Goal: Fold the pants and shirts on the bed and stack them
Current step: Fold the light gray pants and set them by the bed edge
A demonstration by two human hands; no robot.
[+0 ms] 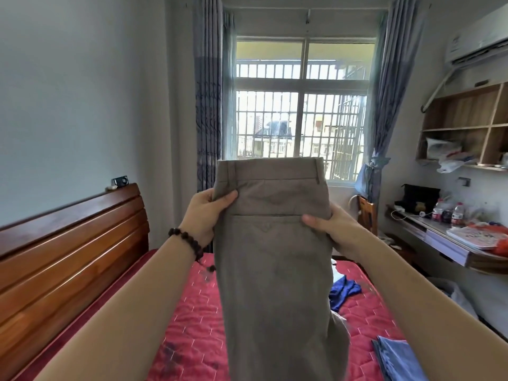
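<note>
Pants (275, 270), grey-brown, hang upright in front of me above the red bed (192, 312), waistband up, back pocket facing me, legs cut off by the bottom edge. My left hand (206, 215) pinches the left side seam, thumb over the front and fingers hidden behind the cloth; my right hand (332, 226) grips the right edge likewise. A blue garment (343, 291) lies partly hidden behind the pants, and a light-blue one (398, 358) at the right is cropped.

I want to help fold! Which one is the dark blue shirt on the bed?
Look at the red quilted bed under the window. Just right of the grey-brown pants held up by both hands, a crumpled dark blue garment lies on the quilt. It is deep blue and bunched, unlike the paler blue cloth lying flat nearer the camera.
</note>
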